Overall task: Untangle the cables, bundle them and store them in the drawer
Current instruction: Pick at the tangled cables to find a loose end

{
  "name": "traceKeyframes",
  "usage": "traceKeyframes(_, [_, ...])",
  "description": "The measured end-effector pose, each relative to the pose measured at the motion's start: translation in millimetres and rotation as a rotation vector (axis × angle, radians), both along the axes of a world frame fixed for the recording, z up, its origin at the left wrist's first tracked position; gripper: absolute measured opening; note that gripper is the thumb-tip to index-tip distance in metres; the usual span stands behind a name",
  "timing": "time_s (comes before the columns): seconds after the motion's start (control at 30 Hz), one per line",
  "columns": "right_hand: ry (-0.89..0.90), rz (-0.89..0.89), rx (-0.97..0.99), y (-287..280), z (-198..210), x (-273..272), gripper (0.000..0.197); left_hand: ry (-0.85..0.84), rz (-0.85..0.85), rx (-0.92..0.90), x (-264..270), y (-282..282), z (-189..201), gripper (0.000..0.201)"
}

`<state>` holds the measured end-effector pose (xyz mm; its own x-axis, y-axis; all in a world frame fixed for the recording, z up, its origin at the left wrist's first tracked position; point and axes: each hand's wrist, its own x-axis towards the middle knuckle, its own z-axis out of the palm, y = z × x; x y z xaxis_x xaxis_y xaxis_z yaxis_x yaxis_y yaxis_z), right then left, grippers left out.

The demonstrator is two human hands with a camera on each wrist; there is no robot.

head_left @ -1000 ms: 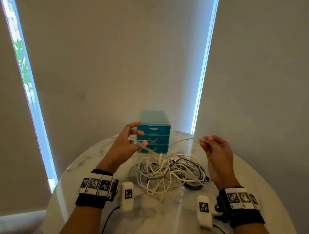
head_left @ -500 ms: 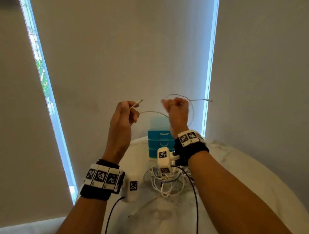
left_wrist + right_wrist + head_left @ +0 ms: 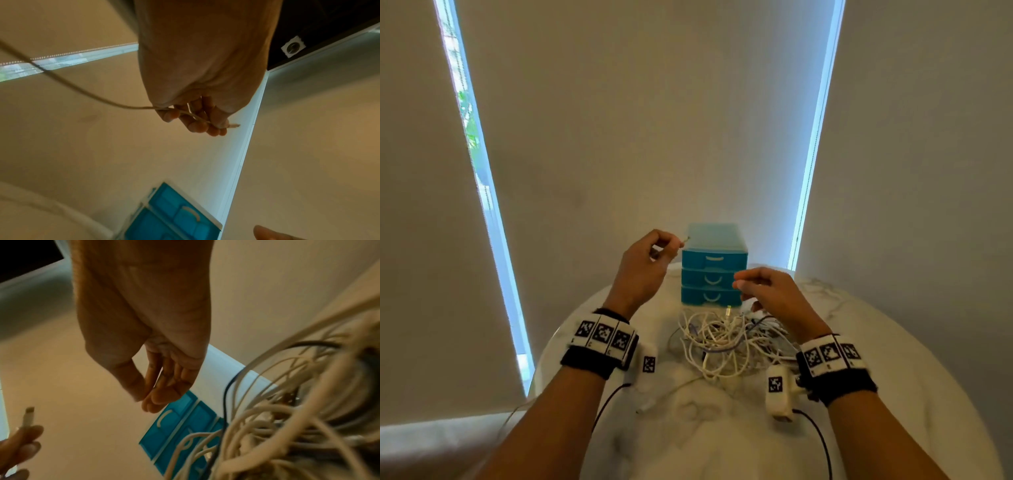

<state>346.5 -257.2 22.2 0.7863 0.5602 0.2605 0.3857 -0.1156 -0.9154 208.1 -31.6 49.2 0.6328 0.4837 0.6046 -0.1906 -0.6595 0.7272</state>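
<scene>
Change: both hands lowered from chest height toward the table; right hand (image 3: 774, 294) has let go of the white cable (image 3: 191, 115), fingers loose, holding nothing. Left hand (image 3: 643, 267) pinches that cable near its plug. Tangle (image 3: 726, 339) lies before the closed drawer unit (image 3: 714, 263). Judged: one cable nearly freed, bundling next.
</scene>
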Motion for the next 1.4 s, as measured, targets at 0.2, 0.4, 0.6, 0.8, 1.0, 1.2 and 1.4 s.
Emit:
traceKeyframes(0.2, [-0.115, 0.251, -0.373, -27, -30, -3, 0.037, 0.046, -0.084, -0.163, 48, -26, -36, 0.017])
traceKeyframes(0.4, [-0.195, 0.152, -0.303, -28, -47, 4, 0.018, 0.083, -0.133, -0.373, 72, -50, -51, 0.023])
traceKeyframes(0.6, [-0.284, -0.234, 0.045, -42, -55, 23, 0.006, 0.125, -0.245, -0.361, 60, -62, -62, 0.031])
traceKeyframes(0.8, [-0.186, -0.453, 0.445, -33, -44, 10, 0.003, 0.335, -0.297, -0.025, 46, -67, -60, 0.047])
traceKeyframes(1.0, [-0.143, -0.250, 0.457, -29, -35, -1, 0.014, 0.211, -0.133, 0.039, 46, -56, -60, 0.026])
traceKeyframes(1.2, [-0.162, -0.146, 0.441, -29, -31, -3, 0.019, 0.194, -0.302, -0.001, 43, -62, -55, 0.037])
traceKeyframes(1.4, [-0.069, -0.132, 0.401, -31, -32, 5, 0.036, -0.009, -0.174, 0.014, 45, -59, -55, 0.016])
